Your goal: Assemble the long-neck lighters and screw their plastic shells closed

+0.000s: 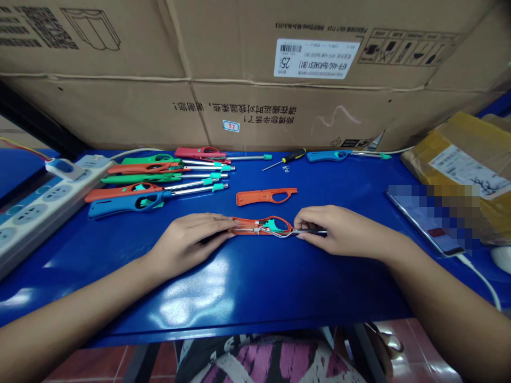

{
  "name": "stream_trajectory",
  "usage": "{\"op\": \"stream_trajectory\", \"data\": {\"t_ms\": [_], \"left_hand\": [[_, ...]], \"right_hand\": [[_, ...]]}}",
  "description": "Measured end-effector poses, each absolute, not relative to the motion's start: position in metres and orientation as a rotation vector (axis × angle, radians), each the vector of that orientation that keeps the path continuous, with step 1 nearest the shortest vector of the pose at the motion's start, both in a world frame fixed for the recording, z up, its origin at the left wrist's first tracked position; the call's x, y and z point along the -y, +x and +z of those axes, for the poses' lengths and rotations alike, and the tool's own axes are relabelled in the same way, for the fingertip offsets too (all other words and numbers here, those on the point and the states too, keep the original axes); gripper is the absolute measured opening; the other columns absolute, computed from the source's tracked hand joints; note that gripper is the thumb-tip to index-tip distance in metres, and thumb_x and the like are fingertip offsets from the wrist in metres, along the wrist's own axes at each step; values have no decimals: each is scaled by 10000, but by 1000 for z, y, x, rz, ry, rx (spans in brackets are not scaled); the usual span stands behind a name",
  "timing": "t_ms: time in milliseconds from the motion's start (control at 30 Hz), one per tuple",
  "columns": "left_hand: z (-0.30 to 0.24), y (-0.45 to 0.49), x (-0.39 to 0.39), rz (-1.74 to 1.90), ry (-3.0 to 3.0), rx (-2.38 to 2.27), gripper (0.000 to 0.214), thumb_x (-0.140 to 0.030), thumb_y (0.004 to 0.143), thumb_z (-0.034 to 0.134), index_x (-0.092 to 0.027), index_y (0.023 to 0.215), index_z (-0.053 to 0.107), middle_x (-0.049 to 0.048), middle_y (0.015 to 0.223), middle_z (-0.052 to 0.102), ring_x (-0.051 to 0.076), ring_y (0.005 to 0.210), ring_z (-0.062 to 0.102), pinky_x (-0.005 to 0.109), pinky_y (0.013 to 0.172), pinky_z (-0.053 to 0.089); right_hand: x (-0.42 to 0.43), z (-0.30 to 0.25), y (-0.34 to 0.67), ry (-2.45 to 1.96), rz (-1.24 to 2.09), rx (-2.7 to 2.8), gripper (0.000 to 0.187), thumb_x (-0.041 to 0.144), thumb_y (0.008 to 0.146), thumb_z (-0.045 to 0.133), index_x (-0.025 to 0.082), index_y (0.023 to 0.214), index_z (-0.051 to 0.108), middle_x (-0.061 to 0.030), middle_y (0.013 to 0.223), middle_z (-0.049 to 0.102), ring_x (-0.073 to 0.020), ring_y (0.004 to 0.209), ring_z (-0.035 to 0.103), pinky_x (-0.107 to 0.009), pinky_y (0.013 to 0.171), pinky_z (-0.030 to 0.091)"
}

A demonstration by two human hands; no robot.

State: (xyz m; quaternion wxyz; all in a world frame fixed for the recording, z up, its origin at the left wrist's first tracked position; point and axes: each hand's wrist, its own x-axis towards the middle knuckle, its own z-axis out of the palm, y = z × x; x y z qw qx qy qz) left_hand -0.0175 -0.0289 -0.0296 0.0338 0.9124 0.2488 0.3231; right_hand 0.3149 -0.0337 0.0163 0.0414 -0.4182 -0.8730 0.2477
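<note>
Fingers (222, 225) pinning orange lighter (261, 225) ends, well back from table (239, 298) edge

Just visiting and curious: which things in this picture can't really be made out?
Head view:
Rear of the open orange plastic lighter shell: under the left hand.
Tip of its thin metal tube: under the right hand.
Flat phone screen: blurred.
White power strip: cut by left edge.

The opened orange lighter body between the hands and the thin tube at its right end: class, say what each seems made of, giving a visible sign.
The opened orange lighter body looks like matt moulded plastic: even colour, rounded loop. The thin silvery tube pinched by the right hand seems polished metal: bright glints, partly hidden.
</note>
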Motion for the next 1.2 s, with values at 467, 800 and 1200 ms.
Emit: {"op": "stream_trajectory", "data": {"t_ms": [467, 800, 1200], "left_hand": [[-27, -25, 33, 784, 3225, -641, 311, -131, 961, 612, -162, 1264, 671, 60, 1168, 760, 259, 1153, 687, 395, 913, 627], [-31, -24, 29, 832, 2946, -573, 344, -121, 979, 569, -160, 1311, 646, 80, 1122, 763, 207, 1093, 695, 359, 953, 610], [-16, 5, 40, 742, 3076, -554, 286, -120, 1015, 488, -122, 1227, 679, 96, 1089, 769, 228, 1022, 724, 380, 891, 637]], "right_hand": [[34, 17, 316, -1273, 744, 2684, 80, 232, 942, 571, 222, 983, 640, -20, 950, 695, -167, 808, 604, -283, 679, 391], [34, 20, 322, -1234, 648, 2701, 192, 406, 907, 671, 225, 949, 622, -19, 935, 674, -175, 805, 604, -283, 656, 394], [30, 4, 309, -1181, 411, 2590, 156, 333, 975, 599, 208, 1060, 635, -76, 1067, 657, -234, 1004, 559, -389, 876, 431]]}}
